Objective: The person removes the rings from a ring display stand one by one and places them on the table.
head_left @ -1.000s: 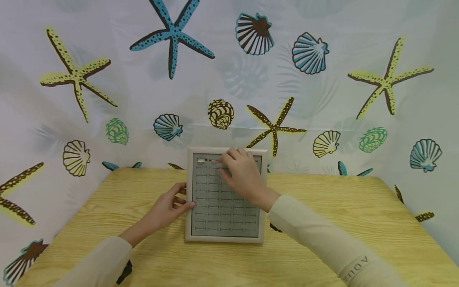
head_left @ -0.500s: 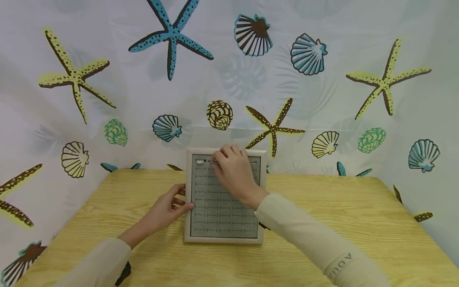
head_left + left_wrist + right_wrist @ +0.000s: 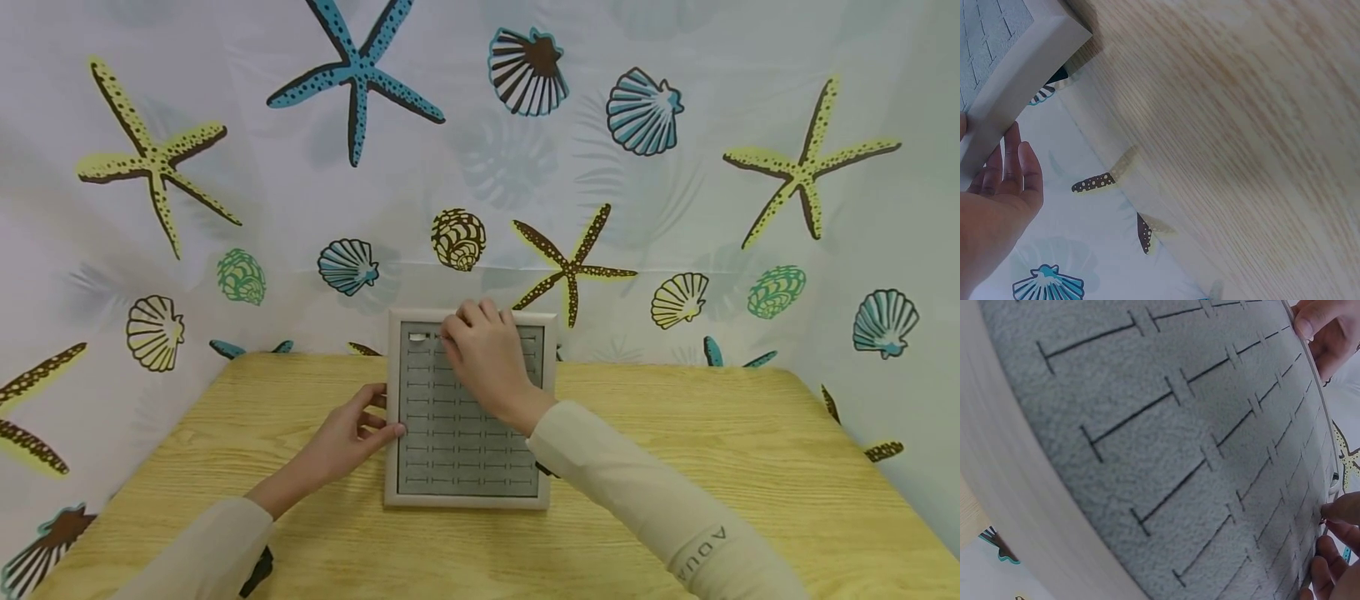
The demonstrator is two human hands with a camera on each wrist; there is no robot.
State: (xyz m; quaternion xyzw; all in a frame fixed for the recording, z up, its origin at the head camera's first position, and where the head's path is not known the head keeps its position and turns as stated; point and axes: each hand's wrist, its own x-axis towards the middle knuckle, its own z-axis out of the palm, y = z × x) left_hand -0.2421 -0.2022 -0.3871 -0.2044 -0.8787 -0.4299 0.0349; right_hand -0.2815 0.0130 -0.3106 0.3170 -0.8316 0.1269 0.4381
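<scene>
A pale-framed display board (image 3: pixel 471 433) with grey felt and rows of H-shaped slits stands tilted on the table. My left hand (image 3: pixel 348 435) grips its left edge, thumb on the front and fingers behind, as the left wrist view also shows. At the top row, my right hand (image 3: pixel 487 354) pinches something small at the second slit from the left. A reddish bit (image 3: pixel 1322 520) shows at those fingertips in the right wrist view; its kind is mostly hidden. In the first top slit sits a small whitish piece (image 3: pixel 418 337), too small to identify.
The board rests on a wood-grain table (image 3: pixel 675 467). Behind it and at the sides hangs a white cloth (image 3: pixel 420 167) printed with starfish and shells. A dark object (image 3: pixel 547 470) shows partly at the board's right edge, under the right forearm.
My right hand has shifted slightly left along the top row, and its fingers now cover the small reddish piece at the second slit. The left hand keeps its grip on the frame.
</scene>
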